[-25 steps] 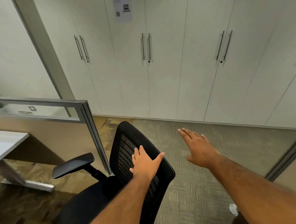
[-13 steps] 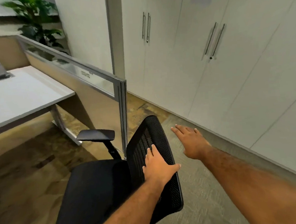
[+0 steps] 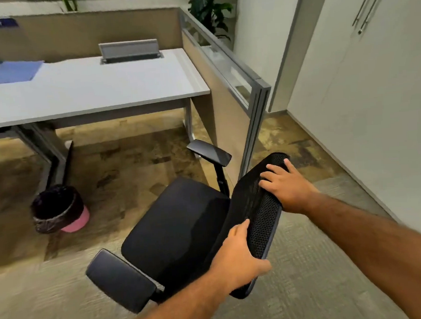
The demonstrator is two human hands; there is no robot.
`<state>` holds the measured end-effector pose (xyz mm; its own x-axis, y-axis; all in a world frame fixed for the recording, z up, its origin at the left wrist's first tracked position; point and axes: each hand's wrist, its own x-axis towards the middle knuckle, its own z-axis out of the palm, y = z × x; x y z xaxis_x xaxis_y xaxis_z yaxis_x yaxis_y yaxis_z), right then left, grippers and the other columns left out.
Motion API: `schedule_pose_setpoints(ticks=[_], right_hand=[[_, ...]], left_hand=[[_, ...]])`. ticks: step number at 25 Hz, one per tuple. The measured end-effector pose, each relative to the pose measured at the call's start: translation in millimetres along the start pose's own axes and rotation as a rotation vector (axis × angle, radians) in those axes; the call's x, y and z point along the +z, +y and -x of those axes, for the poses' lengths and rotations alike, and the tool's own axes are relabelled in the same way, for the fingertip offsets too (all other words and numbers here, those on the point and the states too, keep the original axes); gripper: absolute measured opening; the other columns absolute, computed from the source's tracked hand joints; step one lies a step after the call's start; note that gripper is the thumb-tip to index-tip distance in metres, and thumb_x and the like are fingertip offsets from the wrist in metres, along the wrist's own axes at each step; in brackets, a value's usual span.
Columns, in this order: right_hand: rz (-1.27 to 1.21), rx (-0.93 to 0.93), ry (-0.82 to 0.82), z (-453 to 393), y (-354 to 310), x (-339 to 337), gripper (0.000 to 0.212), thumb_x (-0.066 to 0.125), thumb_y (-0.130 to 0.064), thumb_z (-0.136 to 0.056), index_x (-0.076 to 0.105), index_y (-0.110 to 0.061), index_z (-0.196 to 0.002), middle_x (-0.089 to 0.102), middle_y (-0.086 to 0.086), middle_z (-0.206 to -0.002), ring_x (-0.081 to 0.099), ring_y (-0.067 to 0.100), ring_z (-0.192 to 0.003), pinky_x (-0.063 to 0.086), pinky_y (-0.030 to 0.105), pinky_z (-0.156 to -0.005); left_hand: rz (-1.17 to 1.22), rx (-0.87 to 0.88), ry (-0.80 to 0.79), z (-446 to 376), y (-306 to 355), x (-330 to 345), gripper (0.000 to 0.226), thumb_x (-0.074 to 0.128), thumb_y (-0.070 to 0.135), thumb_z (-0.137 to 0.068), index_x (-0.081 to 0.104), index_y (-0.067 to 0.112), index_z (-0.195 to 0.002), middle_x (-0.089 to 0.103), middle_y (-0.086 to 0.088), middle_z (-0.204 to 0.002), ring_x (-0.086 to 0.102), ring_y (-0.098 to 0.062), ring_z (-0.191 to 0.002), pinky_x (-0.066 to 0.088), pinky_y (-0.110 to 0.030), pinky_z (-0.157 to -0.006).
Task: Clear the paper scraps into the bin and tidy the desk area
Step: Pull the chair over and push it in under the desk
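A black office chair (image 3: 179,225) with a mesh back stands on the carpet, its seat facing the grey desk (image 3: 89,90). My left hand (image 3: 237,258) grips the near end of the chair's back rim. My right hand (image 3: 286,188) lies on the far end of the same rim, fingers curled over the mesh. A pink bin (image 3: 59,209) lined with a black bag stands on the floor under the desk, to the left of the chair. No paper scraps are visible.
A blue folder (image 3: 14,71) lies at the desk's back left and a grey cable flap (image 3: 129,51) stands open at the back. A glass-topped partition (image 3: 245,95) closes the desk's right side. White cupboards (image 3: 372,87) line the right wall.
The view has swung left from the cupboards to the desk and bin. My right hand has come down from the air onto the chair back. My left hand has slid along the rim.
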<state>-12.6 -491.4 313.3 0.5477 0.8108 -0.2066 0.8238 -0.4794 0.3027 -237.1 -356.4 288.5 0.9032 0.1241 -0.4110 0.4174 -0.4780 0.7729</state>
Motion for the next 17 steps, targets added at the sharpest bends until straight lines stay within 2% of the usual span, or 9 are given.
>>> schedule_pose_setpoints(ticks=[3,7,12,17], right_hand=[[-0.017,-0.011,0.051,-8,-12,-4,0.056,0.067,-0.03,-0.082,0.057,-0.027,-0.138,0.053,0.001,-0.148,0.03,0.032,-0.153,0.02,0.072,-0.119],[-0.056,-0.004,0.129,-6,-27,-3,0.049,0.063,-0.037,-0.081,0.064,-0.027,-0.129,0.062,-0.004,-0.135,0.042,0.028,-0.145,0.022,0.068,-0.121],[-0.102,-0.023,0.186,-19,-63,-12,0.041,0.063,-0.034,-0.08,0.067,-0.03,-0.121,0.067,-0.007,-0.12,0.054,0.025,-0.129,0.02,0.065,-0.121],[-0.109,-0.018,0.158,-50,-107,-28,0.032,0.056,-0.029,-0.086,0.064,-0.03,-0.118,0.067,-0.007,-0.112,0.058,0.025,-0.119,0.025,0.059,-0.12]], left_hand=[[0.044,-0.015,0.017,15,-17,-12,0.115,0.075,0.051,-0.059,0.019,0.044,-0.159,0.03,0.025,-0.152,0.059,-0.01,-0.12,0.06,-0.037,-0.093],[0.019,0.015,-0.013,24,-30,-36,0.113,0.079,0.053,-0.061,0.023,0.044,-0.159,0.032,0.026,-0.153,0.051,-0.002,-0.127,0.054,-0.033,-0.102],[-0.014,0.013,-0.055,32,-64,-76,0.108,0.084,0.054,-0.067,0.026,0.047,-0.157,0.034,0.026,-0.154,0.044,0.0,-0.134,0.042,-0.022,-0.107],[-0.17,-0.018,-0.078,39,-91,-146,0.094,0.08,0.047,-0.072,0.036,0.042,-0.154,0.047,0.018,-0.146,0.052,-0.004,-0.13,0.046,-0.028,-0.111]])
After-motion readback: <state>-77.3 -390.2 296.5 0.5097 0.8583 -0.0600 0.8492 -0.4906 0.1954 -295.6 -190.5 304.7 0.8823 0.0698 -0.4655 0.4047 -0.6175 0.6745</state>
